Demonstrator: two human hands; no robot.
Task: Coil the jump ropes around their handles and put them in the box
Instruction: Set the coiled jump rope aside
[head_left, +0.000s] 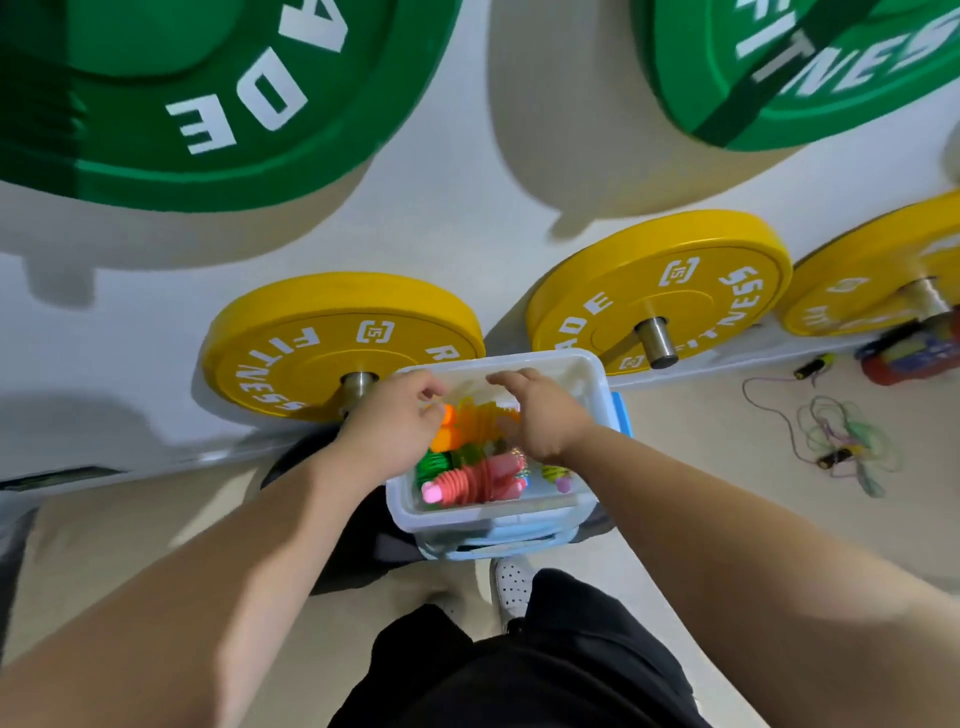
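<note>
Left hand (392, 421): fingers curled, thumb and forefinger close together at the orange bundle (450, 419); gripping or only touching, cannot tell (blur). Right hand (543, 415): palm down, fingers loosely bent, nothing held. Both are over the translucent plastic box (589, 375), a rounded rectangle. Inside lie ribbed coiled ropes: orange, green bundle (430, 463), pink bundle (467, 486).

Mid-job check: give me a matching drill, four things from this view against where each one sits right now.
Things:
1. pink coiled rope
2. orange coiled rope
3. loose ropes
4. yellow plate

Places:
A. on a wall peg just behind the box
B. on the floor, right of the box, uncoiled
C. in the box, at the end nearest the person
D. in the box, farther in

Pairs: 1-C, 2-D, 3-B, 4-A.
</note>
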